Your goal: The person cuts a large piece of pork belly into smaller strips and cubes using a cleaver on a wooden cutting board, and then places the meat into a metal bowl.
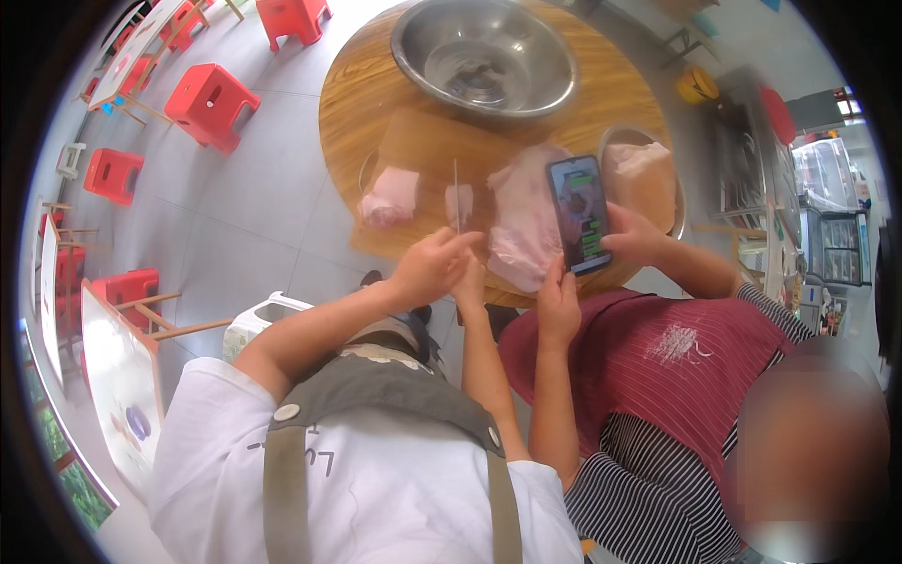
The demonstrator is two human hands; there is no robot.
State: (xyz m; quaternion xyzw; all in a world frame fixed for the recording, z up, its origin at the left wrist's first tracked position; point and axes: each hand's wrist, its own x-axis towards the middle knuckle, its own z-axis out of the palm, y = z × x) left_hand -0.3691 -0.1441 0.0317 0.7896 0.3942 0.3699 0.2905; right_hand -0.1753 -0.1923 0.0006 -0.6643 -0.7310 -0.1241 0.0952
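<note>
My left hand [431, 266] and my right hand [468, 282] meet at the near edge of a round wooden table [352, 99]. A thin upright knife blade [456, 190] rises from where they overlap; its handle is hidden, and which hand grips it cannot be told. Beneath the blade a small piece of pale raw meat [466, 204] lies on a wooden cutting board [430, 144]. Another pale chunk of meat [391, 197] sits to the left. At the right is a large slab of raw meat [518, 236], partly behind a co-worker's phone [581, 215].
A large steel basin [398, 53] stands at the table's far side. Meat with skin [641, 183] fills a metal dish [680, 222] at right. The co-worker, in a red apron [634, 345], holds the phone in both hands close beside me. Red stools [211, 106] stand left.
</note>
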